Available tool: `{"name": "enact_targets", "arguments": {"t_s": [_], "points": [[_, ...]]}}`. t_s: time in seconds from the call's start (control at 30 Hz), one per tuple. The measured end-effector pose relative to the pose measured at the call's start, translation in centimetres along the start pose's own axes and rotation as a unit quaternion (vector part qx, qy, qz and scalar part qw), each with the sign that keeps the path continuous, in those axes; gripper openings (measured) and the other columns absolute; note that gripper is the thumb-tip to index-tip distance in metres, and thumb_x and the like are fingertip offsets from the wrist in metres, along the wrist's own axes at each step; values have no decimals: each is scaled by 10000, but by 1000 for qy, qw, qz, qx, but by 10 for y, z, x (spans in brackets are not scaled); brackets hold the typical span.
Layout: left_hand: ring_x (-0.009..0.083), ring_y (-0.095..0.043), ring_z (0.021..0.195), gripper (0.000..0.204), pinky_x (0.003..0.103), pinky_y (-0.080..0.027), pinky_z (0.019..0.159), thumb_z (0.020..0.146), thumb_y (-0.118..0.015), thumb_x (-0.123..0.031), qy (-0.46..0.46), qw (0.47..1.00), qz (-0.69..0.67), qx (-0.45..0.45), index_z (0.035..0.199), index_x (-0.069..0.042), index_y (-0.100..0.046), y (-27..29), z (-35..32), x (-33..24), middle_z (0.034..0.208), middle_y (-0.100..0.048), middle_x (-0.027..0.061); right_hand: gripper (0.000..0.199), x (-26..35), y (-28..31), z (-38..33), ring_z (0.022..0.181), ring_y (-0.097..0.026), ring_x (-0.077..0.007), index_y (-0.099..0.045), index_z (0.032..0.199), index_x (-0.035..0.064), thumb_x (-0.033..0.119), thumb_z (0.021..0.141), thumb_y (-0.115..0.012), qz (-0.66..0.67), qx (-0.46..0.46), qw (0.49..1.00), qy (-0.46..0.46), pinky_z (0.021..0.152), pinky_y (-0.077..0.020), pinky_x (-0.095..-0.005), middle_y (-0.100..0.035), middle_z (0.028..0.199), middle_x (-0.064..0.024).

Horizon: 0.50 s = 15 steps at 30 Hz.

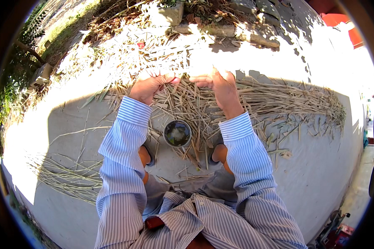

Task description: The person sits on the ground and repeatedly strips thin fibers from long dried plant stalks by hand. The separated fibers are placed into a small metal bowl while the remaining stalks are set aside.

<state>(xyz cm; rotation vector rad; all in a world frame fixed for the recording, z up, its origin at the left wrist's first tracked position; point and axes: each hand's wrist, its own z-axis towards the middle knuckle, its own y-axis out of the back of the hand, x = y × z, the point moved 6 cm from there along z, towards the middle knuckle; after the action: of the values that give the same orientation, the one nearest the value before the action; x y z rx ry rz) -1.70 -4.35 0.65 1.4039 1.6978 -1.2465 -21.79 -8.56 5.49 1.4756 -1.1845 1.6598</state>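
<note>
Both of my hands are raised in front of me, fingertips facing each other over a litter of dry, straw-coloured stalks and husks. The fingers of my left hand are curled into a pinch; whatever they hold is lost in the glare. My right hand has its fingers stretched out toward the left one, thumb raised. Between my feet stands a round metal bowl of dark liquid with a bright reflection. A long bundle of dry stalks lies to the right. Thin, pale green stems are spread out at the left.
Concrete blocks and rubble with dry brush edge the far side. A small red scrap lies among the sunlit litter. Something red stands at the far right. Green foliage borders the left of the concrete floor.
</note>
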Motion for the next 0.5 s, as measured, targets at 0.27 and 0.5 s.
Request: {"name": "enact_targets", "arguments": {"t_s": [0.27, 0.5], "points": [[70, -629, 799, 242, 185, -458, 617, 871, -688, -220, -27, 997, -72, -15, 1045, -54, -659, 12, -5, 5, 944, -715, 53, 412, 6, -10, 0, 865, -692, -263, -514, 1072, -135, 243, 1005, -364, -56, 19, 997, 46, 749, -563, -304, -680, 949, -226], [94, -630, 762, 209, 198, -419, 551, 902, -641, -185, -3, 985, -169, -36, 1027, -19, -659, 13, -13, 5, 943, -715, 67, 377, 13, -23, -5, 841, -688, -237, -526, 1101, -135, 190, 1006, -361, -42, 22, 994, 95, 743, -574, -308, -679, 978, -210]]}}
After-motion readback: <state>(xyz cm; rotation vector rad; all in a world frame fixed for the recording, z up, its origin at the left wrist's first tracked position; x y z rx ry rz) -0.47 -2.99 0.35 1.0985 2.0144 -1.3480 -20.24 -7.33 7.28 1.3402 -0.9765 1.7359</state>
